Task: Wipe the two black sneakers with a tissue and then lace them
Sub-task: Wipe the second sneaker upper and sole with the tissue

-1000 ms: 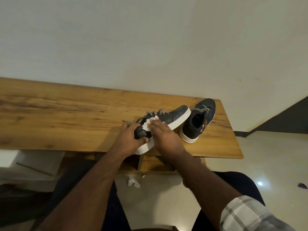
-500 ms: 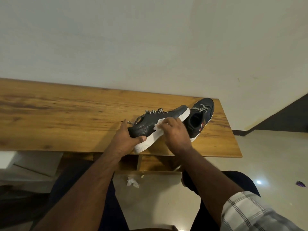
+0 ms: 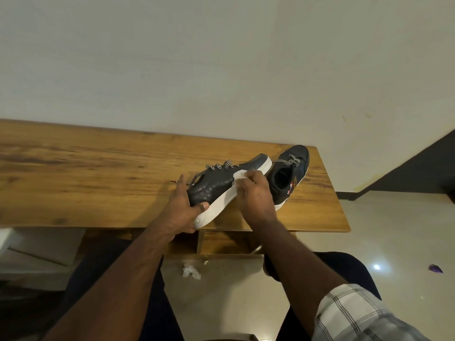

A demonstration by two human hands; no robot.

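One crumpled tissue scrap [image 3: 191, 269] is lying on the floor at lower centre. The left hand [image 3: 181, 207] is gripping one sneaker [image 3: 221, 187] by its heel on the surface [image 3: 86, 173]; the right hand [image 3: 256, 195] is pinching one tissue [image 3: 240, 175] against it. A second sneaker [image 3: 290, 173] is sitting just beyond, right of centre.

Dim, warm indoor light, soft and even across the wall [image 3: 221, 57]. Small bright glare spot on the glossy floor [image 3: 376, 267], right of the right grip [image 3: 256, 193]. Soft shadows on the surface [image 3: 98, 173] beneath both grips. Wide-angle bending at edges; slight overall softness.
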